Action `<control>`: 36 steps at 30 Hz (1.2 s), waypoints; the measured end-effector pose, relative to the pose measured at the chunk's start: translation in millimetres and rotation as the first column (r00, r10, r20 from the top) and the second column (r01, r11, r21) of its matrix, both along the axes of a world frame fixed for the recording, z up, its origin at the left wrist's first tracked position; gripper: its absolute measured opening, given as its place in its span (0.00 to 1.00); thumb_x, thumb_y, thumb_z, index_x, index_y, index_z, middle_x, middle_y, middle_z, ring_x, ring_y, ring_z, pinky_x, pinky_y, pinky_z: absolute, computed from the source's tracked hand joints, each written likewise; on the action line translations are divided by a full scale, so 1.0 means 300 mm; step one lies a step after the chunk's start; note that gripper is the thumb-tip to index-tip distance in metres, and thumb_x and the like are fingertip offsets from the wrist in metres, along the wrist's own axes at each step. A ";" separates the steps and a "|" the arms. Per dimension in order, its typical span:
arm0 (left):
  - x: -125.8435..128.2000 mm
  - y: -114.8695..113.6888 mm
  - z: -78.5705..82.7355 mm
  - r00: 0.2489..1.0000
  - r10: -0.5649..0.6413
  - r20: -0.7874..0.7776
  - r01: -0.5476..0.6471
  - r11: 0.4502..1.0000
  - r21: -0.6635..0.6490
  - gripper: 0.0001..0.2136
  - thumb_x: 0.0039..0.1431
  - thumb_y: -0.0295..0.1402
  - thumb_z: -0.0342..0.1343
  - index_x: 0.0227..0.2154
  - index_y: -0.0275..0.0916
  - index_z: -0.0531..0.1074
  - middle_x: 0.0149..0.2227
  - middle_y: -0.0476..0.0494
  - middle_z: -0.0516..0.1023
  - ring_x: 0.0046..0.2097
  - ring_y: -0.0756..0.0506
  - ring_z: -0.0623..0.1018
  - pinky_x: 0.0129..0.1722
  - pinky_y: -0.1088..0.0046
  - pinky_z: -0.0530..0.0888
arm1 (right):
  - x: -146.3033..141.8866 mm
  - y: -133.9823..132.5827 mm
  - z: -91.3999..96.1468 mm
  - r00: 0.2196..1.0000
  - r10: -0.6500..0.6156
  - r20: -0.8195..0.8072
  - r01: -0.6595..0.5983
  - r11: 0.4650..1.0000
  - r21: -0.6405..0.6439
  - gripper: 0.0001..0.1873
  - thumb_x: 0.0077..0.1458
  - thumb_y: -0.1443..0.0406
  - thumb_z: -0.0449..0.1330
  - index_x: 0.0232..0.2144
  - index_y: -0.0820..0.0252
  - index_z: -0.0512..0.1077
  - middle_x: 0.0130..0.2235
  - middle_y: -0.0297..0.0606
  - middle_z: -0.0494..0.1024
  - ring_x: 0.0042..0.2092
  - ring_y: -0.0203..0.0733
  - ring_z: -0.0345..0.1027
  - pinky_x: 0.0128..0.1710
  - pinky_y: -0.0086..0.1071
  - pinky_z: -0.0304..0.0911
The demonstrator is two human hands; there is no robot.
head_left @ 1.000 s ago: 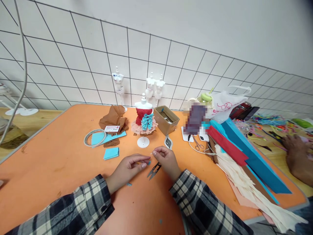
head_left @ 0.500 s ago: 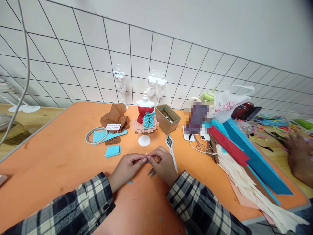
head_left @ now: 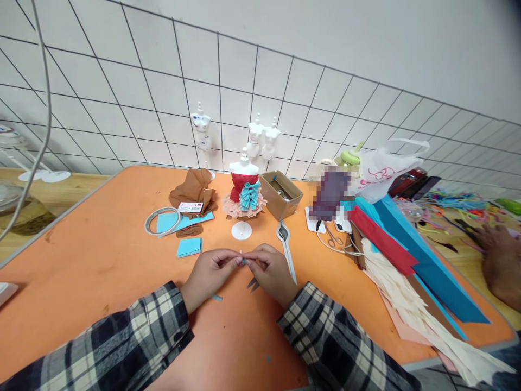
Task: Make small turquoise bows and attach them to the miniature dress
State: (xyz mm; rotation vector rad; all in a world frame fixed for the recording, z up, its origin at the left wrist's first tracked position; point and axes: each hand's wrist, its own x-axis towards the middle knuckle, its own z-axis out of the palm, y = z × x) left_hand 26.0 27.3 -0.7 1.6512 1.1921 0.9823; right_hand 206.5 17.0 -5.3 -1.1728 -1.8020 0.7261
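Note:
My left hand and my right hand meet fingertip to fingertip above the orange table. Between them they pinch a tiny blue piece with a whitish tip; fingers cover most of it, and its material cannot be made out. Dark pointed blades stick out from beneath my right hand, their other end hidden. Beyond my hands stands a small dress form in a red bodice, a peach ruffled skirt and a blue ruffle. A folded blue paper piece lies left of it.
A tape roll, crumpled brown paper and a small card box lie back left. An open cardboard box and a grey loop-ended tool stand right of centre. Coloured paper strips cover the right; another person's hand is beyond.
My hands stay pinched together, with slight finger movement. More blue shows between the fingertips now. The camera view has shifted a little.

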 end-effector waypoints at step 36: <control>0.000 -0.003 0.005 0.997 -0.039 -0.066 0.040 0.999 0.021 0.09 0.51 0.35 0.57 0.23 0.37 0.79 0.25 0.45 0.83 0.27 0.47 0.79 0.27 0.77 0.74 | 0.014 -0.017 0.014 0.977 -0.006 0.214 -0.022 0.992 0.128 0.07 0.56 0.66 0.60 0.37 0.54 0.77 0.35 0.37 0.79 0.37 0.38 0.73 0.37 0.29 0.64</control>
